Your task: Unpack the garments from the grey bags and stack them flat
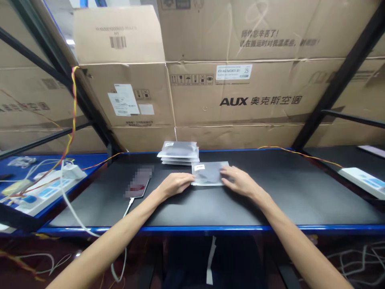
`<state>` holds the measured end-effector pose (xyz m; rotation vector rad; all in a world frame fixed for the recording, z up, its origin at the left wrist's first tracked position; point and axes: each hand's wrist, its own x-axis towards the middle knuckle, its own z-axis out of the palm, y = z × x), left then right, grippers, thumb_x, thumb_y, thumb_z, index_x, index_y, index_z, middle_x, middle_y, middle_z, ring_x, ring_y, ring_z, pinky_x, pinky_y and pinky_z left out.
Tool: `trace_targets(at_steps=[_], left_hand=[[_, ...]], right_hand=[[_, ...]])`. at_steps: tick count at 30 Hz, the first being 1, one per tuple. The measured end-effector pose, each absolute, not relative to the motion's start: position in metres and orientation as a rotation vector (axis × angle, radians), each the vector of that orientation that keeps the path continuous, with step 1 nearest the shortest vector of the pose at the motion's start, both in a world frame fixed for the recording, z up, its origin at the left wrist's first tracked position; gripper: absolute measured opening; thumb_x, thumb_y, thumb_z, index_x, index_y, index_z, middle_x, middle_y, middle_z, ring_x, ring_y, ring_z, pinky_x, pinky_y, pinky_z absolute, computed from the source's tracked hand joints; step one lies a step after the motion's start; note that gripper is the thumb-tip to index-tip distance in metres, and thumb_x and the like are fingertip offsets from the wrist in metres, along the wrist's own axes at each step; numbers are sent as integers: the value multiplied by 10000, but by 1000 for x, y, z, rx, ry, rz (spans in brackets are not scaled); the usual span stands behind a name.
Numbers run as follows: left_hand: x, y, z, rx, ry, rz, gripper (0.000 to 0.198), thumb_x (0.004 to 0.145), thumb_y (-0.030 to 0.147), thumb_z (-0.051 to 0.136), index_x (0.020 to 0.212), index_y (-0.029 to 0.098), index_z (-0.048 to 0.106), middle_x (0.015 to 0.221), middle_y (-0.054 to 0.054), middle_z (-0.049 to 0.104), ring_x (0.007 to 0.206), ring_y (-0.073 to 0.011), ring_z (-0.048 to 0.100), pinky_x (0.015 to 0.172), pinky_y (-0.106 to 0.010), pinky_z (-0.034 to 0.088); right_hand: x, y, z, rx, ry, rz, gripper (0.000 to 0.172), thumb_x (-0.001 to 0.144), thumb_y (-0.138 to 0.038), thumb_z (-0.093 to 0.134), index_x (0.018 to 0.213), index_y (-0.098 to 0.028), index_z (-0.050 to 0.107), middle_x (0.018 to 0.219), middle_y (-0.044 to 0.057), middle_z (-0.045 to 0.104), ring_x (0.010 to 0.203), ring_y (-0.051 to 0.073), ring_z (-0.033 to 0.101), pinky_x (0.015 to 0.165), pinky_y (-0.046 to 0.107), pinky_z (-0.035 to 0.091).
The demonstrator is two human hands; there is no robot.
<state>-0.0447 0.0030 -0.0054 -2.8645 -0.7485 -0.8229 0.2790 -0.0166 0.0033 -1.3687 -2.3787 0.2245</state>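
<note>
A flat, translucent plastic packet (pixel 209 176) with a small white label at its upper left lies between my two hands over the black tabletop. My left hand (pixel 177 183) has its fingers curled together and grips the packet's left edge. At the right edge, my right hand (pixel 239 180) takes hold with fingertips and thumb; its fingers are bent and slightly blurred. What is inside the packet looks dark and cannot be made out. Just behind it, to the left, several similar packets (pixel 179 150) are stacked, the top one also bearing a white label.
A phone (pixel 140 182) on a white charging cable (pixel 128 206) lies left of my left arm. Power strips (pixel 48 188) stand at far left and another power strip (pixel 363 181) at far right. Large cardboard sheets (pixel 240 112) wall off the back. Black metal posts (pixel 333 76) flank the blue-edged table (pixel 300 208).
</note>
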Motion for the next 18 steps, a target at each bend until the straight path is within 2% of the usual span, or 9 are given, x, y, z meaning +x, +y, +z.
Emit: trace_targets(at_steps=[2, 6, 12, 18], left_hand=[[-42, 2, -8, -2846, -796, -913, 216, 971, 228, 500, 1069, 201, 691, 1063, -51, 754, 944, -167, 730, 844, -270, 584], [-34, -2, -12, -2870, -856, -969, 199, 967, 284, 529, 1034, 208, 700, 1001, -37, 766, 879, -161, 738, 805, -252, 583], [-26, -8, -12, -2899, -857, -959, 200, 957, 284, 535, 1004, 204, 712, 935, -33, 771, 813, -159, 737, 770, -245, 579], [-24, -10, -11, -2946, -846, -971, 203, 949, 279, 531, 1012, 215, 714, 1010, -36, 768, 876, -172, 741, 800, -261, 585]], right_hand=[[262, -23, 2, -1150, -2414, 197, 379, 940, -365, 455, 1225, -248, 675, 1386, 63, 592, 1329, 246, 497, 1138, 445, 371], [231, -33, -1, -894, -2501, 67, 358, 980, -358, 420, 1180, -245, 695, 1298, 69, 658, 1282, 242, 545, 1104, 447, 417], [215, -37, -5, -863, -2541, -26, 379, 1016, -344, 362, 1117, -228, 709, 1206, 95, 706, 1240, 271, 579, 1022, 461, 486], [214, -40, -8, -904, -2547, -48, 394, 1028, -318, 324, 1122, -245, 700, 1171, 80, 720, 1198, 260, 608, 993, 421, 509]])
